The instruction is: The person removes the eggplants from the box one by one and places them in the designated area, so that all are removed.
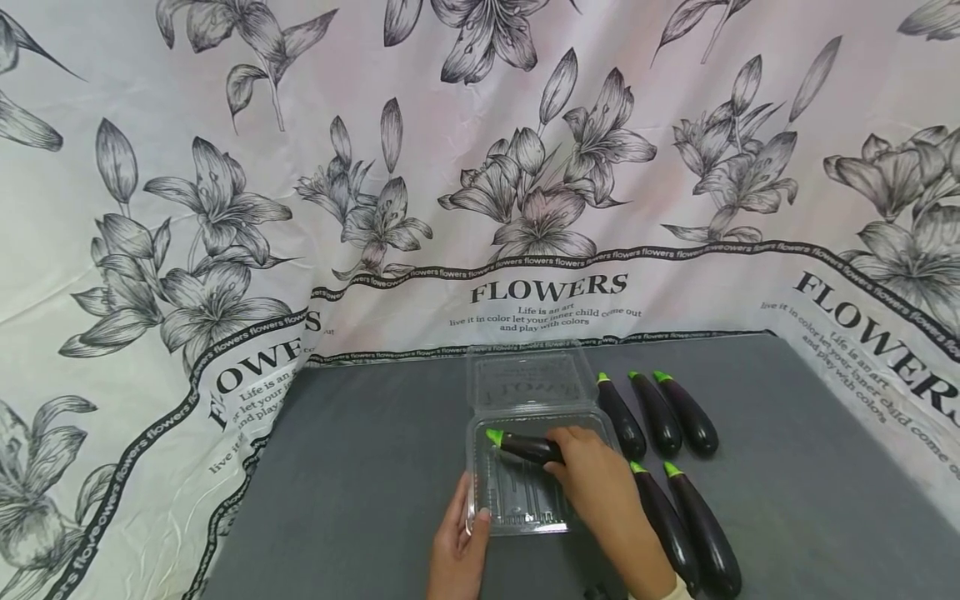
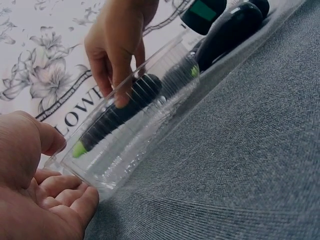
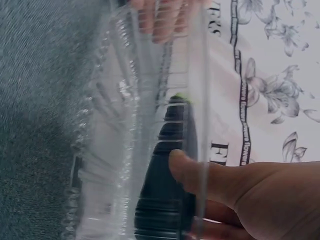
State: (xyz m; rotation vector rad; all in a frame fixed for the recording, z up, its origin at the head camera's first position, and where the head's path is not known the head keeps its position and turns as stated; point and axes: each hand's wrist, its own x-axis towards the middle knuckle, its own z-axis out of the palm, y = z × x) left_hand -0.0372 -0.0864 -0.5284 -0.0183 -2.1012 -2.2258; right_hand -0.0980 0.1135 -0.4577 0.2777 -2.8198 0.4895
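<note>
A clear plastic clamshell container (image 1: 517,504) stands on the grey cloth, its lid (image 1: 528,379) tipped open toward the back. At the container's near left side, my left hand (image 1: 459,546) grips the edge, thumb on the rim and fingers against the outer wall. My right hand (image 1: 596,483) holds a dark purple eggplant (image 1: 528,448) by its thick end, inside the container's opening. Its green stem end points left. In the left wrist view, that eggplant (image 2: 120,112) shows through the ribbed wall; whether it touches the container's floor I cannot tell.
Right of the container lie more eggplants: three in a back row (image 1: 656,417) and two in front (image 1: 705,533), beside my right forearm. A white flower-printed sheet (image 1: 555,308) hangs behind the grey table surface (image 1: 360,483). A small dark object (image 1: 597,592) shows at the bottom edge.
</note>
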